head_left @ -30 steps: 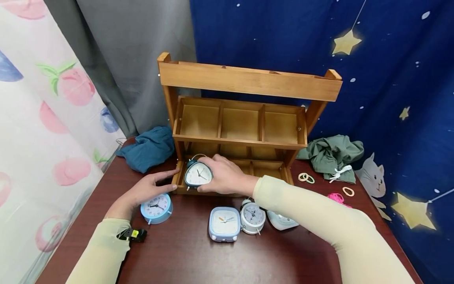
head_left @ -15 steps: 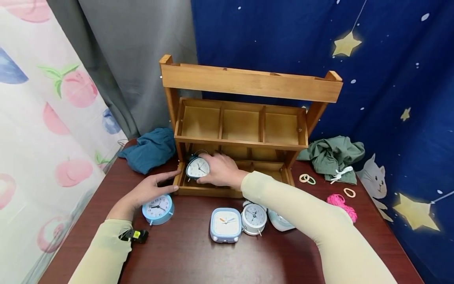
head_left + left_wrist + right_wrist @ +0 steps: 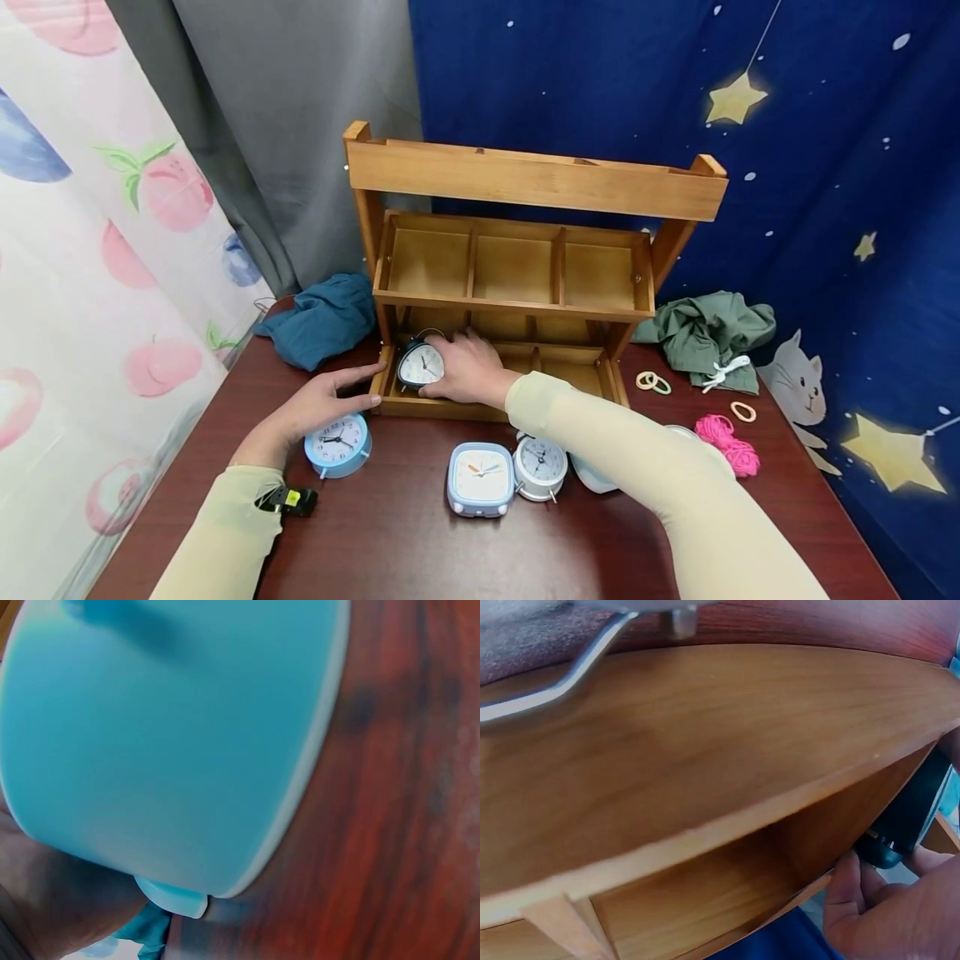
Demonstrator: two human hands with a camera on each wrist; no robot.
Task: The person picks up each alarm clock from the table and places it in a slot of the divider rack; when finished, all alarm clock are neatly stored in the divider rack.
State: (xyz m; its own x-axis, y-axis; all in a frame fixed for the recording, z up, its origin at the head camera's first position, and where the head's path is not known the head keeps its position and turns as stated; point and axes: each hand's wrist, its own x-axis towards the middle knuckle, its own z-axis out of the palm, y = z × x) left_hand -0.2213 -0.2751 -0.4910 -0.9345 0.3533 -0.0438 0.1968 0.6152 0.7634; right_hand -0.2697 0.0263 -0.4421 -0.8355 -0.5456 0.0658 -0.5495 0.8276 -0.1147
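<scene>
Where curtains hang, clocks (image 3: 480, 477) dot the dark table (image 3: 420, 550).

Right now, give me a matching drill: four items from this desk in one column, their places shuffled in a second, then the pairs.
Things:
1. dark triangular clock
2. round light-blue clock
3. pink cord
4. teal cloth

Places:
A. on the table at the right, near the hair ties
B. bottom-left compartment of the wooden rack, held by the right hand
C. at the back left, beside the rack's left post
D. on the table, just under the left hand

Pairs: 1-B, 2-D, 3-A, 4-C
</scene>
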